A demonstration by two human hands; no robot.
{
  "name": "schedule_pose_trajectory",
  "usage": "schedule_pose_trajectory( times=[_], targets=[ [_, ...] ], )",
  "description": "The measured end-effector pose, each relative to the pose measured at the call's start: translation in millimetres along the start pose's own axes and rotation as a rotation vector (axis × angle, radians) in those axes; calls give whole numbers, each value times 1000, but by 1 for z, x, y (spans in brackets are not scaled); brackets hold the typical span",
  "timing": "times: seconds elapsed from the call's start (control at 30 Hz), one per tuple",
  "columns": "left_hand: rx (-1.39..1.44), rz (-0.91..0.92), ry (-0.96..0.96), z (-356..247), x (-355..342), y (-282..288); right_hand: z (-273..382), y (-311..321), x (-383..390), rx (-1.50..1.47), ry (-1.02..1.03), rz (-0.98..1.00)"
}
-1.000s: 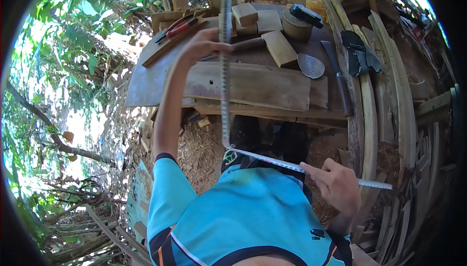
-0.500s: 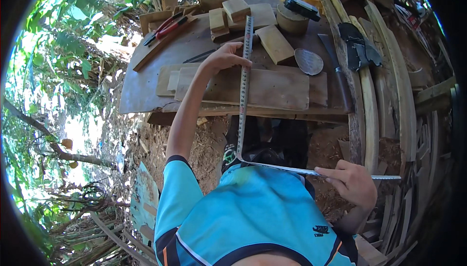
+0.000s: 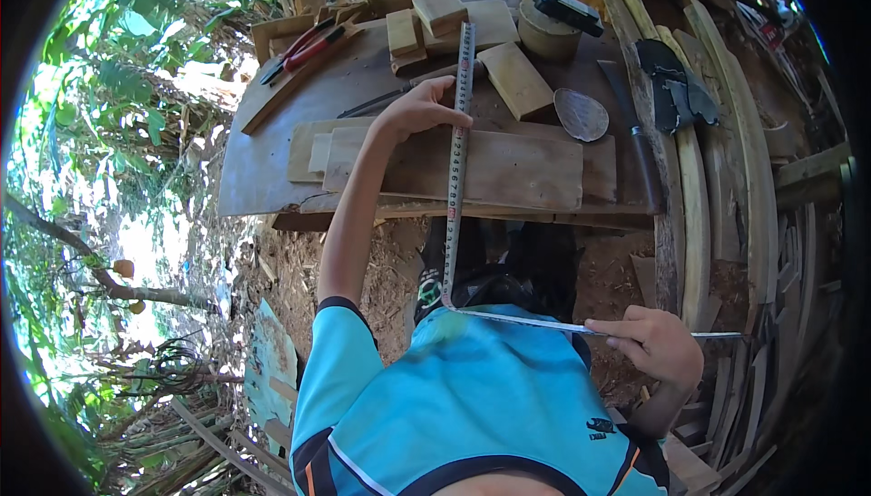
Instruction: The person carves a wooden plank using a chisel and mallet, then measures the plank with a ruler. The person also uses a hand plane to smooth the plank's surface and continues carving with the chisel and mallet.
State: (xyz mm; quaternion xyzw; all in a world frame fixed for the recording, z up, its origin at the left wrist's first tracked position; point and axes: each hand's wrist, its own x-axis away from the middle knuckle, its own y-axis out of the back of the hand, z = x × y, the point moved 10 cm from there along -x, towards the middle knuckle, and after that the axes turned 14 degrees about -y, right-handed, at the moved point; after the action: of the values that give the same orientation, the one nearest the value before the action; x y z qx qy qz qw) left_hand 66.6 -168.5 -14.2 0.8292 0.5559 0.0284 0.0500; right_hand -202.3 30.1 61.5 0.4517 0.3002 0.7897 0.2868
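Observation:
A long marked metal measuring strip (image 3: 455, 169) runs from among the wood blocks down over the stacked boards (image 3: 517, 169), then bends at my waist and runs off to the right. My left hand (image 3: 422, 108) is closed on its upper length, with the thumb against it, just above the boards. My right hand (image 3: 653, 346) pinches the lower length out to the right, in front of my blue shirt. Around the strip's top lie small wooden blocks (image 3: 440, 11), a pale rectangular block (image 3: 515, 78) and a dark long tool (image 3: 372, 106), partly hidden by my left hand.
The workbench (image 3: 254, 178) also holds red-handled pliers (image 3: 304, 51), a round container (image 3: 544, 42) with a dark device (image 3: 567, 10) on it, an oval dish (image 3: 581, 115) and a long blade (image 3: 635, 151). Long timber strips (image 3: 694, 224) with dark gloves (image 3: 671, 78) run down the right side.
Since a second ago my left hand and the strip's upper length have moved right and lower, across the boards. My right hand has shifted a little right. Little differs over the last half second.

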Motion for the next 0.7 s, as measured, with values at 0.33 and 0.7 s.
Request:
schedule_pose_trajectory(
  times=[0.33, 0.7],
  targets=[
    [66, -21, 34, 10, -1, 3, 0, -5, -6, -6, -23, 38],
    [0, -40, -12, 8, -1, 7, 1, -5, -7, -14, -36, 41]
  ],
)
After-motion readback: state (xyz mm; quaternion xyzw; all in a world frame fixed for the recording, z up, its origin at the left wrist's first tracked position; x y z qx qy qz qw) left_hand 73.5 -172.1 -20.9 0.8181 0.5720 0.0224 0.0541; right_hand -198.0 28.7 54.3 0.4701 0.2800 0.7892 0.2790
